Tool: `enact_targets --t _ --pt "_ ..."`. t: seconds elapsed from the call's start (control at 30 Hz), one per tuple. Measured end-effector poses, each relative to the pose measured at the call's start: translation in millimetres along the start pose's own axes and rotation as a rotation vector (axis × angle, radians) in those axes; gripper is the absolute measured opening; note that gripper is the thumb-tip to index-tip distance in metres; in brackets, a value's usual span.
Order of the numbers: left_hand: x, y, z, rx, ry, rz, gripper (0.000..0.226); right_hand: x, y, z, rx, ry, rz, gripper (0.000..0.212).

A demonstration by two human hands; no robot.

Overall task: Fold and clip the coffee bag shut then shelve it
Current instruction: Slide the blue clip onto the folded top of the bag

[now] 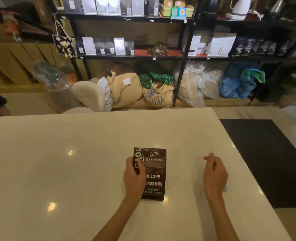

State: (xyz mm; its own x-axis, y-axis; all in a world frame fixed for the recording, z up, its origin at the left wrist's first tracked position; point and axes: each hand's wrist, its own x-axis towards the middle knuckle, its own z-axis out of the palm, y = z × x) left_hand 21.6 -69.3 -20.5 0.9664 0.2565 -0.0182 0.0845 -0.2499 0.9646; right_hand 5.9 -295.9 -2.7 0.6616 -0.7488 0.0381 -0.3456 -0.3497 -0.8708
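Observation:
A dark brown coffee bag [155,173] with white lettering stands on the white table [74,153], its top edge flat. My left hand [134,178] grips the bag's left side, thumb across the front. My right hand [215,174] hovers to the right of the bag, closed around a pale blue clip [225,189] whose ends stick out above the fingers and below the palm. Beyond the table stands a black shelf unit [131,56] with rows of coffee bags.
A cream chair [90,94] sits at the table's far edge. Sacks and plastic bags [154,87] fill the floor under the shelves. A black floor mat [268,159] lies right of the table. Jars [158,50] stand on the middle shelf.

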Motion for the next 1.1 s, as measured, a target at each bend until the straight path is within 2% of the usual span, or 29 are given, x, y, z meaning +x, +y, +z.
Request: enact_targets --t 0.07,0.13,0.2,0.3,0.4,0.47,0.57,0.63,0.73,0.8,0.9,1.03,1.1 --pt "-2 -1 -1 -0.034 -0.007 0.014 0.015 19 18 -25 -0.29 0.031 -0.019 0.025" --pt "-3 -1 -3 -0.093 -0.03 0.033 0.028 28 34 -39 -0.528 -0.066 0.0 0.036" --pt "-3 -2 -6 -0.143 -0.069 0.049 0.037 28 49 -44 -0.627 -0.149 -0.036 0.041" --pt "0 -7 -8 -0.041 -0.078 0.138 0.035 22 46 -40 -0.492 -0.251 -0.06 0.032" --pt "2 -10 -10 0.014 -0.076 0.189 0.031 8 15 -32 -0.002 -0.375 0.017 0.022" --pt "2 -9 -11 0.013 -0.084 0.171 0.034 -3 -10 -28 0.169 -0.463 0.019 0.021" --pt "4 -9 -15 -0.044 -0.129 0.123 0.032 -27 -40 -18 0.135 -0.671 -0.108 0.019" --pt "5 -10 -18 -0.077 -0.187 0.081 0.026 -42 -52 -9 0.051 -0.772 -0.212 0.027" --pt "6 -7 -23 -0.134 -0.279 0.035 0.022 -56 -55 7 -0.16 -0.79 -0.466 0.029" --pt "5 -5 -27 -0.165 -0.314 0.027 0.024 -59 -55 15 -0.288 -0.787 -0.561 0.03" --pt "5 -2 -31 -0.177 -0.349 0.01 0.027 -58 -53 20 -0.281 -0.878 -0.524 0.027" --pt "7 -3 -34 -0.114 -0.35 0.028 0.025 -51 -54 22 -0.131 -1.12 -0.365 0.032" --pt "7 -6 -34 -0.094 -0.366 0.045 0.021 -48 -56 20 -0.106 -1.146 -0.342 0.034"
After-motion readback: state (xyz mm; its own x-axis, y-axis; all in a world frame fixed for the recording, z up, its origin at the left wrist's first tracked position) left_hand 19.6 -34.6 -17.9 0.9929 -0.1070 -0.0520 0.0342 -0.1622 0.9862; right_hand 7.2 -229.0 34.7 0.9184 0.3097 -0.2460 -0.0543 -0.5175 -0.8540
